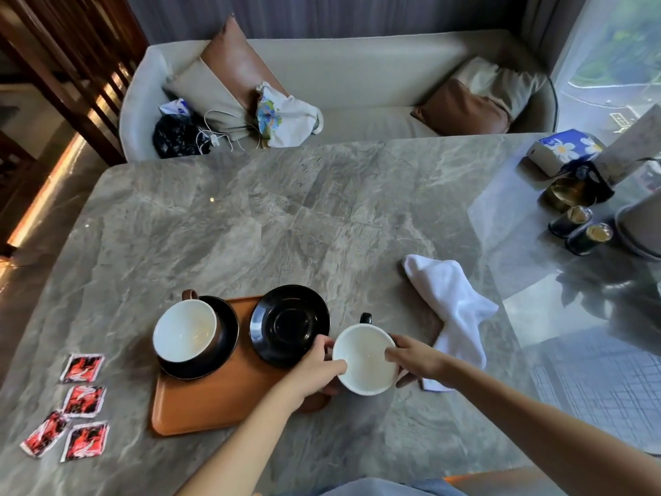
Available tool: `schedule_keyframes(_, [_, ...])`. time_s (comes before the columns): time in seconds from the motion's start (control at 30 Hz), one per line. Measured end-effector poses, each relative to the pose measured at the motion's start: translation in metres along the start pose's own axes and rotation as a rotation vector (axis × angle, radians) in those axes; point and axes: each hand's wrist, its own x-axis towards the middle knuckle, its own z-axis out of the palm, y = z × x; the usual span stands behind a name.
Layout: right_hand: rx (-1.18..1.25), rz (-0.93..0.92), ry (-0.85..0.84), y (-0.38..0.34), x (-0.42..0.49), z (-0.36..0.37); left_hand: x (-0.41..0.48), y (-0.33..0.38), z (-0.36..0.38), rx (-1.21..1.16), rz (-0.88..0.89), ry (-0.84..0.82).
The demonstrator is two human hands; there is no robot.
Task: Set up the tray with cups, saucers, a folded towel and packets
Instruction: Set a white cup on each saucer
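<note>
Cup (365, 359) upright between both hands, handle away, beside tray (214, 402).

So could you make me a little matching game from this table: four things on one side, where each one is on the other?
Things:
1. brown cup
2. empty black saucer
3. white towel
4. red packets

Places:
A. table, left of the tray
B. on a saucer on the tray
C. tray's right end, nothing on it
D. table, right of both hands

Pairs: 1-B, 2-C, 3-D, 4-A
</note>
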Motion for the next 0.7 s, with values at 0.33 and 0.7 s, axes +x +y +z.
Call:
schedule_keyframes(0.33, [0.051, -0.112, -0.008, -0.064, 0.036, 0.021, 0.004, 0.008, -0.061, -0.105, 0.060, 0.185])
schedule_keyframes(0.7, [0.013, -0.115, 0.149, -0.088, 0.076, 0.061, 0.019, -0.018, -0.099, -0.120, 0.065, 0.280])
